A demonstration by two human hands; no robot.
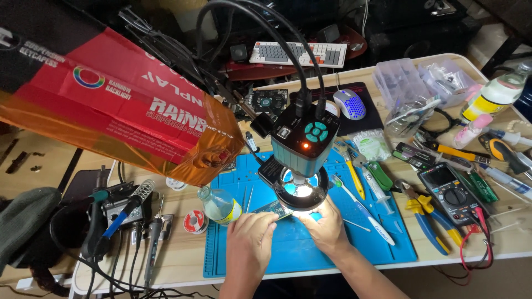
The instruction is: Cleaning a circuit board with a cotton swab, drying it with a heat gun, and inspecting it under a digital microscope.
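Under the ring-lit microscope point(303, 145), on the blue mat point(382, 252), the left hand point(250, 235) pinched a small circuit board point(272, 209); the right hand point(328, 228) curled beside it, its fingers' contents hidden. Inspection seemed underway, demanding steadiness.

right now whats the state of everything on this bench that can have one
microscope camera: powered, red indicator lit
ring light: on, glowing white
circuit board: lying flat on the blue mat under the light, pinched by both hands
left hand: grip shut on the circuit board
right hand: fingers on the board's right end
multimeter: screen dark
small bottle: upright, capped
soldering iron: resting in its stand
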